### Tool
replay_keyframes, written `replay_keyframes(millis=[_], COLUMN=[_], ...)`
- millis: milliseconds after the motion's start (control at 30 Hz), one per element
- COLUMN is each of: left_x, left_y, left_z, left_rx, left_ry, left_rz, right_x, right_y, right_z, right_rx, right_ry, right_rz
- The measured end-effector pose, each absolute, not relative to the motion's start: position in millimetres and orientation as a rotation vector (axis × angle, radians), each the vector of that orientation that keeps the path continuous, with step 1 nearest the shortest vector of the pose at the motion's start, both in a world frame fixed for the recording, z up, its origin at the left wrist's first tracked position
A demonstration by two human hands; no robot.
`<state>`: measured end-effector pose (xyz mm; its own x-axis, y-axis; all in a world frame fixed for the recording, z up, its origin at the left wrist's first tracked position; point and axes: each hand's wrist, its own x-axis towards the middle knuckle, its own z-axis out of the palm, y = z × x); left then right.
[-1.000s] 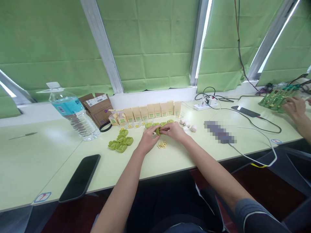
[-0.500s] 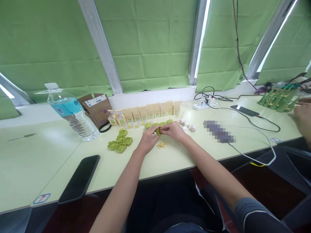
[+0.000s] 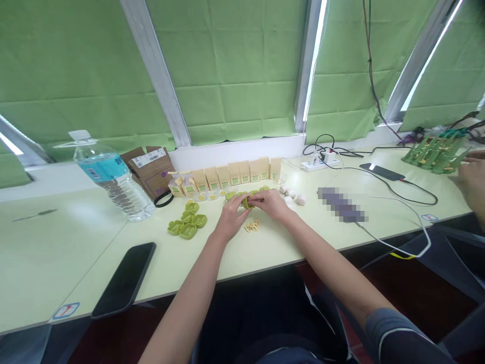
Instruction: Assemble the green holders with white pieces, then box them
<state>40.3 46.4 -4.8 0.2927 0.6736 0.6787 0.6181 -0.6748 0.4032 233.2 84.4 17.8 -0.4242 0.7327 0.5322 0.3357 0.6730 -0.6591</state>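
Left hand (image 3: 229, 217) and right hand (image 3: 273, 203) meet, fingers pinching one small green cup (image 3: 247, 203) over the table (image 3: 212, 260). Loose yellow pieces (image 3: 252, 226) lie just nearer. Green cups (image 3: 188, 231) cluster left; small boxes (image 3: 234, 175) line up behind.

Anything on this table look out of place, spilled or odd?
Yes: right of the right hand, a pixelated patch covers something on the table, leaving it unrecognisable; a white cable meets its near end.
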Motion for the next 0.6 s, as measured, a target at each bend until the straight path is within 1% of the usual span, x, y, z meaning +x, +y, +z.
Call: replay_keyframes(millis=[167, 400, 600], left_x=[40.1, 42.2, 42.6], left_y=[49.6, 48.9, 47.6], left_z=[-5.5, -2.4, -2.9], left_rx=[2.394, 2.304, 2.286], left_ry=[1.315, 1.33, 1.319], left_rz=[1.366, 1.383, 1.393], right_x=[232.5, 234.2, 235.3], right_y=[87.0, 91.3, 89.9], right_z=[15.8, 13.0, 12.5], right_rx=[-0.762, -0.832, -0.822], right_ry=[-2.078, -2.015, -1.998], right_rz=[0.598, 0.517, 0.593])
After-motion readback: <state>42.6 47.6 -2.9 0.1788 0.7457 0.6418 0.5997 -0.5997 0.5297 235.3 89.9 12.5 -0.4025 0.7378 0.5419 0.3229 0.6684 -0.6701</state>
